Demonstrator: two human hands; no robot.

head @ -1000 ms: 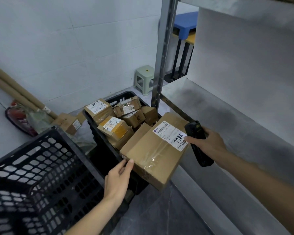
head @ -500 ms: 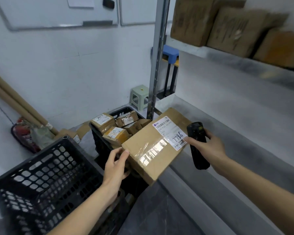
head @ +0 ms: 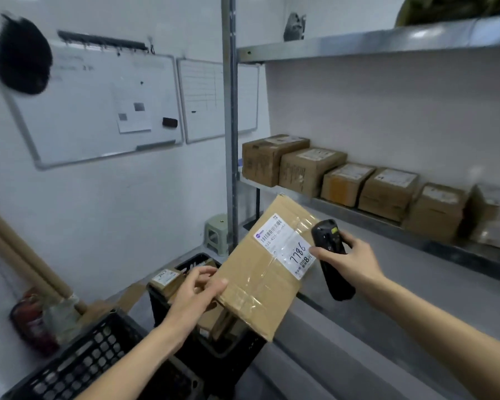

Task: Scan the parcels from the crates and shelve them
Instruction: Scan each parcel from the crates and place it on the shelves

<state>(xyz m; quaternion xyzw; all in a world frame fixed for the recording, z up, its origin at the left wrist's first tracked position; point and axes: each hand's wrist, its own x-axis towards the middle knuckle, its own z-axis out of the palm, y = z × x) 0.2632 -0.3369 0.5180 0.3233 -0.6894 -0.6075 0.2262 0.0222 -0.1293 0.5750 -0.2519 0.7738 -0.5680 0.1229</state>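
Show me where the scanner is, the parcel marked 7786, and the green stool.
scanner [head: 328, 249]: head view, on its black body just above the gripping fingers.
parcel marked 7786 [head: 260, 272]: head view, middle of its taped brown top face.
green stool [head: 215, 230]: head view, on its seat and upper legs, left of the shelf post.

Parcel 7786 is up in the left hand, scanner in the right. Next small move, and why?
Probably lift the parcel toward the middle shelf. The left hand grips its lower corner, the right hand holds the scanner beside its label, and boxes already line that shelf.
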